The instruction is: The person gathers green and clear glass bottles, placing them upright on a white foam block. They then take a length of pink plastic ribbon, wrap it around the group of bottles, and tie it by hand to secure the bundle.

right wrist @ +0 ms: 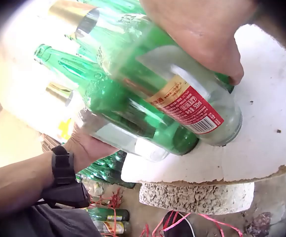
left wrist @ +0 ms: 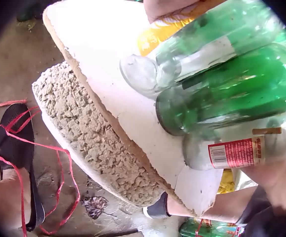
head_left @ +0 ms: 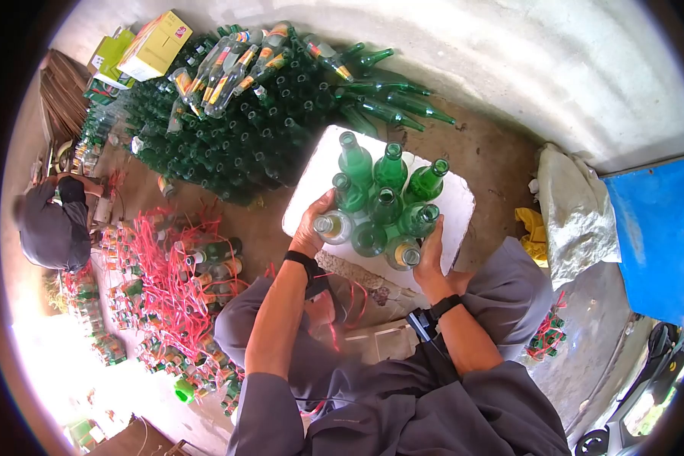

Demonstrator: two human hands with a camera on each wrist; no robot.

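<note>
The cluster of glass bottles (head_left: 386, 210) stands on a white-topped slab (head_left: 457, 204) in front of the seated person, three rows of three, shoulders touching or nearly so. Most are green; two clear ones stand in the row nearest the body, one with a red label (right wrist: 195, 109). They look empty, so each should be light, though nine together would add up. The glass is stiff and smooth, likely slippery if damp, and liable to chip where bottles knock together. The broad bodies seem the place to take hold, low and from both sides at once; a necks-only hold (tempting, since they stick up so handily) would probably let the bases swing apart.

The left hand (head_left: 310, 228) presses one flank of the cluster and the right hand (head_left: 432, 260) the opposite flank, fingers extended along the glass. The bottles are thus held between the two hands, with neither clenched around a single one; the fingertips are partly hidden.

Beneath the slab is a rough-sided block (left wrist: 98, 138), near a shoe (left wrist: 18, 136) and loose red strands (left wrist: 59, 148). Farther out, a heap of green bottles (head_left: 228, 144) lies toward the pale wall (head_left: 509, 68), and another person (head_left: 55, 224) bends at the far left.
</note>
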